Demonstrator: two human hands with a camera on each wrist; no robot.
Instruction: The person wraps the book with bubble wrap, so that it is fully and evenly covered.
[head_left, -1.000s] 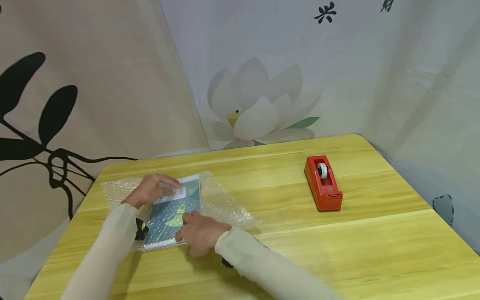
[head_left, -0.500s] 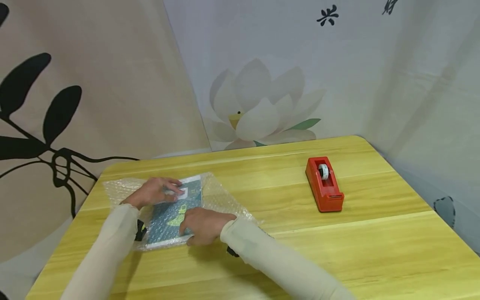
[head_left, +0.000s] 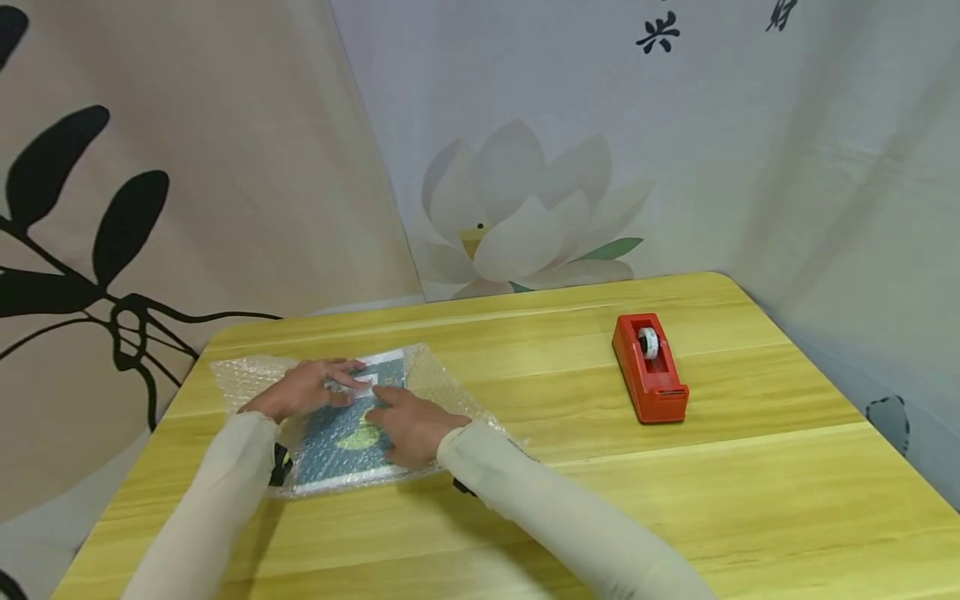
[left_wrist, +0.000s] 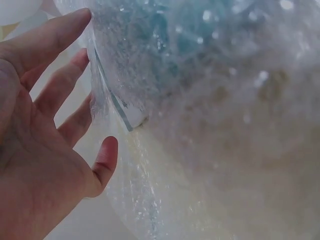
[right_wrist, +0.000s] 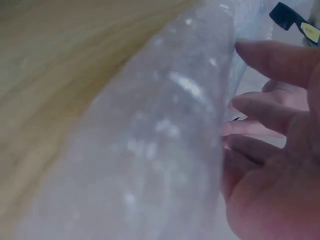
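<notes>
A flat rectangular item [head_left: 330,458] with a blue printed face, a yellow-green motif and white margins lies in clear bubble wrap [head_left: 442,387] on the left part of the table. My left hand [head_left: 300,390] rests on its upper left with the fingers extended, near a small white patch [head_left: 365,383]. From the right, my right hand [head_left: 415,425] touches the wrapped face, its fingertips close to those of the left. In the left wrist view a thin corner [left_wrist: 131,120] of the item shows beside the spread left fingers. The right wrist view has bubble wrap [right_wrist: 150,140] alongside the relaxed right fingers.
A red tape dispenser [head_left: 650,367] with a white roll stands at the right back of the wooden table [head_left: 750,500]. Behind the table hangs a printed cloth [head_left: 562,100] with a lotus and dark leaves.
My right hand has moved up from the item's lower edge toward the white patch, close to the left fingers. My left fingers have straightened on the wrap.
</notes>
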